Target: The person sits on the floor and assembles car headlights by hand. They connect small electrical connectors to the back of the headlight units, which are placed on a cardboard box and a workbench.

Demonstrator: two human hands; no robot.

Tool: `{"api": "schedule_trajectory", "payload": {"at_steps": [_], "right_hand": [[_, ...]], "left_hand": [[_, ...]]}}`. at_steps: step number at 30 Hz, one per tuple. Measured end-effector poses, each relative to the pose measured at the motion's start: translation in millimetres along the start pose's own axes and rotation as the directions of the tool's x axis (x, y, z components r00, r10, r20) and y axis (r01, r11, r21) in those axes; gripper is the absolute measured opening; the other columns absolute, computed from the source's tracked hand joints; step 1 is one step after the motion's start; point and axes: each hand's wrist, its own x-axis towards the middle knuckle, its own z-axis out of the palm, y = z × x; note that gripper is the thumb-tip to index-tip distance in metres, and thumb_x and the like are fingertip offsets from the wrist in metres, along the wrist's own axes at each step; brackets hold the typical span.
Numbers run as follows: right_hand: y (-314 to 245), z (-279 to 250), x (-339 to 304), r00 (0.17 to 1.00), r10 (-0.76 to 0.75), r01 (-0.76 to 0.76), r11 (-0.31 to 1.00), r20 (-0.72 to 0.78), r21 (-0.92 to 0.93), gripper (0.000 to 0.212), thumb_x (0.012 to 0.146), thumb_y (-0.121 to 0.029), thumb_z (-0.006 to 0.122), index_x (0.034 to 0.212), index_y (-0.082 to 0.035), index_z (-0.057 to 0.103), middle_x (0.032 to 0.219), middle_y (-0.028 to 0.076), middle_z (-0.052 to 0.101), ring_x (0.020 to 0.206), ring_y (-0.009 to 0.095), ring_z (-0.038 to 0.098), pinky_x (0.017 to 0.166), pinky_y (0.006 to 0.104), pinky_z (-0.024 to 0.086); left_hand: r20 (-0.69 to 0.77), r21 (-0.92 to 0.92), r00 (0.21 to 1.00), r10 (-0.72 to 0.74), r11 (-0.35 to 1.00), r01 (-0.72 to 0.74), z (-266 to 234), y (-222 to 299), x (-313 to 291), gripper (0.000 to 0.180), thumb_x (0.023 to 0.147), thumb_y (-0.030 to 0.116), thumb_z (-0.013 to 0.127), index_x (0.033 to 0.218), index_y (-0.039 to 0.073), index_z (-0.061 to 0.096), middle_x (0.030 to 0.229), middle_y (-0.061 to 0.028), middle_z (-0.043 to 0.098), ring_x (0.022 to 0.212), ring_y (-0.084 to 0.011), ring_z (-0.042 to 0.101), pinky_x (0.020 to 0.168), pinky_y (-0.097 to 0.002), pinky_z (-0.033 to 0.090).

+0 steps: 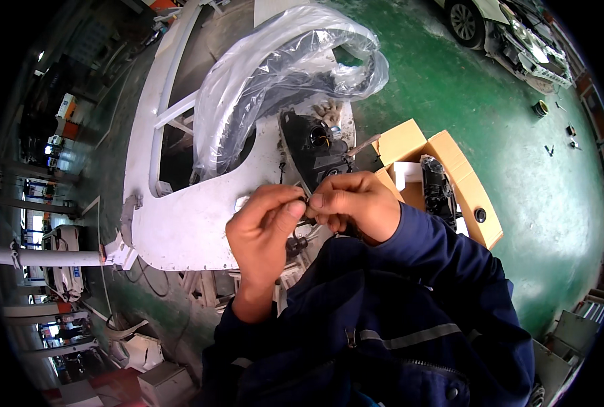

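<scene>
My left hand (263,227) and my right hand (356,203) meet in front of my chest, with thumbs and fingers pinched together. Something small and dark sits between the fingertips, too hidden to name. Just beyond them, a black housing (309,146), like a car lamp's back with a round opening and thin wires, lies on a white painted body panel (180,237). Below my fingers is a dark part (295,245), partly covered by the hands.
A clear plastic-wrapped curved part (268,68) lies across the panel, near a pair of work gloves (328,112). To the right stands an open cardboard box (461,180) with a black lamp unit (437,190) inside. A round black cap (479,215) rests on its flap. A partly dismantled car (512,34) stands far right.
</scene>
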Motion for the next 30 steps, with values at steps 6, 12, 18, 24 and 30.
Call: {"api": "schedule_trajectory", "payload": {"at_steps": [6, 12, 18, 24, 30], "right_hand": [[0, 6, -4, 0.847, -0.509, 0.518, 0.724, 0.154, -0.455, 0.019, 0.084, -0.001, 0.077, 0.102, -0.001, 0.071, 0.088, 0.005, 0.069, 0.078, 0.013, 0.065, 0.070, 0.0266, 0.051], [5, 1, 5, 0.784, -0.586, 0.602, 0.641, 0.203, -0.476, 0.010, 0.084, 0.002, 0.076, 0.093, 0.000, 0.073, 0.087, 0.008, 0.067, 0.080, 0.015, 0.068, 0.067, 0.0279, 0.052], [8, -5, 7, 0.847, -0.502, 0.530, 0.773, 0.173, -0.348, 0.010, 0.084, 0.004, 0.075, 0.093, 0.002, 0.073, 0.088, 0.008, 0.068, 0.082, 0.013, 0.068, 0.070, 0.0270, 0.053], [5, -7, 8, 0.848, -0.480, 0.530, 0.786, 0.226, -0.319, 0.010, 0.085, 0.007, 0.072, 0.094, 0.002, 0.073, 0.090, 0.008, 0.068, 0.084, 0.014, 0.068, 0.073, 0.0265, 0.054], [2, -5, 8, 0.749, -0.600, 0.658, 0.626, 0.281, -0.418, 0.011, 0.081, 0.006, 0.070, 0.090, 0.000, 0.072, 0.089, 0.008, 0.068, 0.081, 0.018, 0.068, 0.073, 0.0295, 0.054]], "left_hand": [[0.024, -0.399, 0.994, -0.106, 0.911, 0.107, -2, -8, 0, 0.015, 0.093, -0.004, 0.068, 0.107, -0.004, 0.068, 0.101, -0.0100, 0.068, 0.090, -0.0154, 0.066, 0.078, -0.0286, 0.055], [0.031, -0.373, 0.992, -0.123, 0.919, 0.126, 0, -6, -4, 0.018, 0.093, -0.004, 0.067, 0.111, -0.005, 0.068, 0.108, -0.0106, 0.065, 0.094, -0.0165, 0.065, 0.083, -0.0286, 0.056], [0.206, -0.058, 0.978, 0.011, 0.998, 0.001, -11, 3, 4, 0.023, 0.091, -0.006, 0.068, 0.114, -0.006, 0.068, 0.107, -0.0108, 0.064, 0.098, -0.0174, 0.065, 0.085, -0.0272, 0.055], [0.280, -0.068, 0.960, 0.025, 0.998, -0.007, -22, -5, 10, 0.021, 0.086, -0.010, 0.072, 0.106, -0.005, 0.068, 0.106, -0.0108, 0.064, 0.094, -0.0166, 0.064, 0.080, -0.0265, 0.053], [0.220, -0.241, 0.976, 0.009, 0.969, 0.046, -15, -15, 11, 0.017, 0.085, -0.013, 0.068, 0.100, -0.005, 0.064, 0.098, -0.0120, 0.065, 0.087, -0.0160, 0.065, 0.077, -0.0282, 0.055]]}}
